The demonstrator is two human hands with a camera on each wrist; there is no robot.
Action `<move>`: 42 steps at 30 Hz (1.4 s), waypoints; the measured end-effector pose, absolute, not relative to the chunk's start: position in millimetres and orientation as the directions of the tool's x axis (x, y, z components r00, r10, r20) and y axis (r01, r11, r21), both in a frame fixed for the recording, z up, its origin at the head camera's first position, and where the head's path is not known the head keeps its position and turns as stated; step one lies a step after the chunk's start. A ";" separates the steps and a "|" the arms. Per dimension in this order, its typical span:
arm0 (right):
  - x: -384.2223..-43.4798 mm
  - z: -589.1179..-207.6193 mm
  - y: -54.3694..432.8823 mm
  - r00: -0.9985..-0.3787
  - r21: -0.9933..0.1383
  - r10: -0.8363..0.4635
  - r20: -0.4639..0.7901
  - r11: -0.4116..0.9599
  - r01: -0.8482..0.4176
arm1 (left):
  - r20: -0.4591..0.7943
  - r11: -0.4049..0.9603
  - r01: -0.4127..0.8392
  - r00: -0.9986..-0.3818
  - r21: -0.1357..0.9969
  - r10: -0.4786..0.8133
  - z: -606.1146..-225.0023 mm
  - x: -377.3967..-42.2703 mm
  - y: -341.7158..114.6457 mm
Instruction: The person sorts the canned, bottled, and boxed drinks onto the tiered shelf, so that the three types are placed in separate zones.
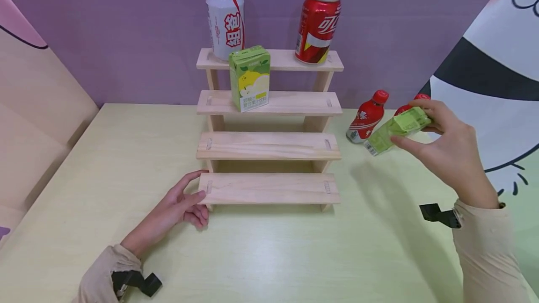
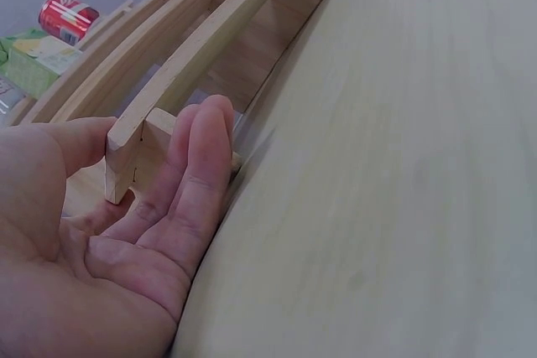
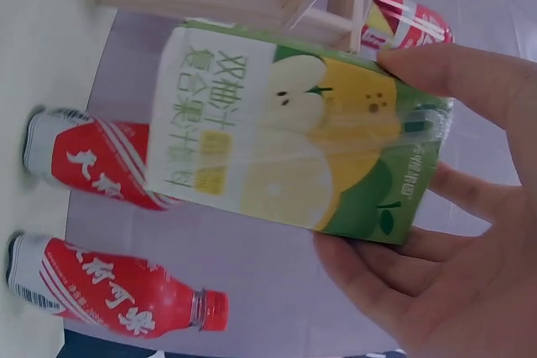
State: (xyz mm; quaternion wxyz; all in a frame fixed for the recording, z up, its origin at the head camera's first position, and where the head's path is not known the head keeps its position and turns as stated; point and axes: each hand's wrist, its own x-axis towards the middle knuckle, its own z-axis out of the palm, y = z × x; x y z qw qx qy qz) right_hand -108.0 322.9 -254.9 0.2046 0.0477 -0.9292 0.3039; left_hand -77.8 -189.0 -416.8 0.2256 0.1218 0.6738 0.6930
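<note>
My right hand (image 1: 452, 148) pinches a green juice box (image 1: 397, 130) between thumb and fingers, tilted above the table at the right. In the right wrist view the printed face of this juice box (image 3: 294, 136) shows yellow and pale fruit. My left hand (image 1: 177, 205) grips the left end of the lowest step of a wooden stepped shelf (image 1: 269, 188), thumb at the board's edge. A second juice box (image 1: 249, 78) stands upright on the shelf's second step from the top, left of centre. On the top step stand a white can (image 1: 226, 25) at the left and a red can (image 1: 318, 27) at the right.
Right of the shelf, a red-labelled bottle (image 1: 367, 116) stands on the table, partly behind the held box. Another red bottle (image 3: 109, 287) is beside it, mostly hidden in the head view. A purple backdrop (image 1: 147, 27) rises behind the shelf.
</note>
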 end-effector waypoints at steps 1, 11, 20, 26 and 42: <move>-107.6 -253.7 320.7 -0.899 -0.551 0.036 0.436 0.801 -0.235 | -0.135 0.009 -0.148 -0.869 0.989 0.476 -416.6 -78.1 -189.0; -96.9 -243.0 294.3 -0.802 -0.574 0.047 0.595 0.724 -0.384 | -0.126 -0.006 -0.147 -0.871 0.989 0.475 -415.4 -80.1 -185.6; -89.1 -232.4 275.6 -0.760 -0.560 0.002 0.650 0.678 -0.476 | -0.129 -0.013 -0.154 -0.869 0.988 0.477 -415.3 -80.3 -185.6; -90.7 -226.0 261.0 -0.731 -0.553 -0.031 0.682 0.632 -0.543 | -0.124 -0.009 -0.147 -0.868 0.989 0.481 -416.5 -78.9 -188.1; -109.8 -209.4 211.8 -0.598 -0.570 0.059 0.800 0.386 -0.725 | -0.128 -0.012 -0.152 -0.868 0.988 0.481 -418.2 -76.7 -191.4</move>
